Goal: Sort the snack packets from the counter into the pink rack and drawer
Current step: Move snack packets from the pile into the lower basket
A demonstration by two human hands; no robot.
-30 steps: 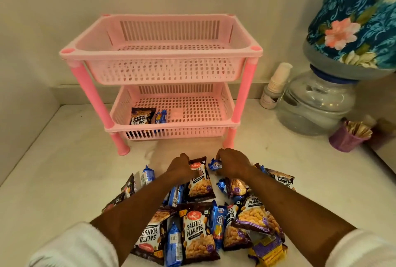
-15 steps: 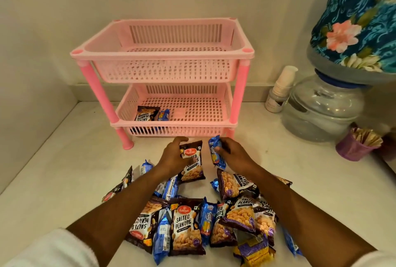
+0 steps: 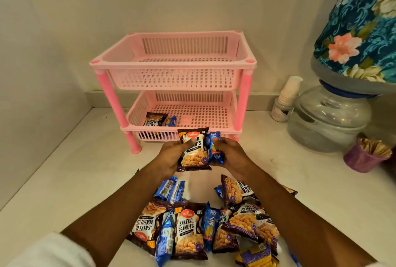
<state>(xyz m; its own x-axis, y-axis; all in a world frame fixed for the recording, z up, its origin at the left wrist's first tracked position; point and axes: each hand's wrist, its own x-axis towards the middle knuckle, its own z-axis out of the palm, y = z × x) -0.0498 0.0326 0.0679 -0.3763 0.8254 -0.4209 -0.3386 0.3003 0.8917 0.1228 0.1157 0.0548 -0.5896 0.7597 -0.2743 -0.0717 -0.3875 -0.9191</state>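
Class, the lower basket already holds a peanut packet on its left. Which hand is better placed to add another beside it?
Left hand: it grips the salted peanuts packet, nearer the lower basket's peanut side.

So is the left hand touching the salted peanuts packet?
Touching. The head view shows the left hand gripping the salted peanuts packet, thumb across its front.

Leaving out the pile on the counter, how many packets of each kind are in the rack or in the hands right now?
Salted peanuts packets: 2, one in the left hand, one in the pink rack's lower basket
Blue biscuit packets: 2, one in the right hand, one in the lower basket
Total: 4
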